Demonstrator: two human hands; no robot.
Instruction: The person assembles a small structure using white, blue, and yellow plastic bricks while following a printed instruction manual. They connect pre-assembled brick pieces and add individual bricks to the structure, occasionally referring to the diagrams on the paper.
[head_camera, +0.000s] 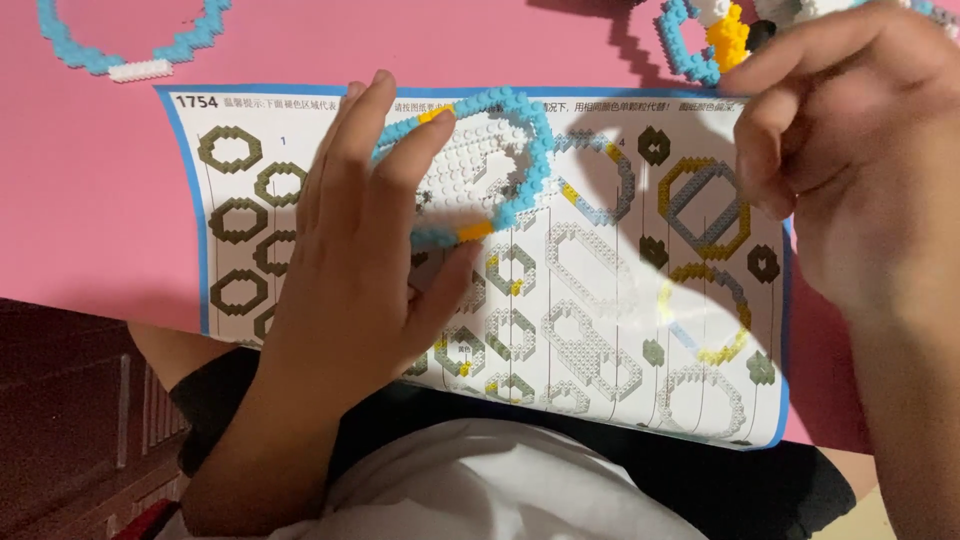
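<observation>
My left hand holds a flat oval piece of small building bricks, white inside with a light blue rim and two yellow spots, gripped between thumb and fingers above the paper. My right hand hovers at the upper right, fingers curled together near another blue, yellow and white brick assembly; whether it pinches a small brick is hidden. Under both hands lies an instruction sheet with a blue border and printed ring and oval layer diagrams.
The sheet rests on a pink table surface. A blue brick ring with a white segment lies at the top left. My lap in dark and white clothing fills the bottom edge.
</observation>
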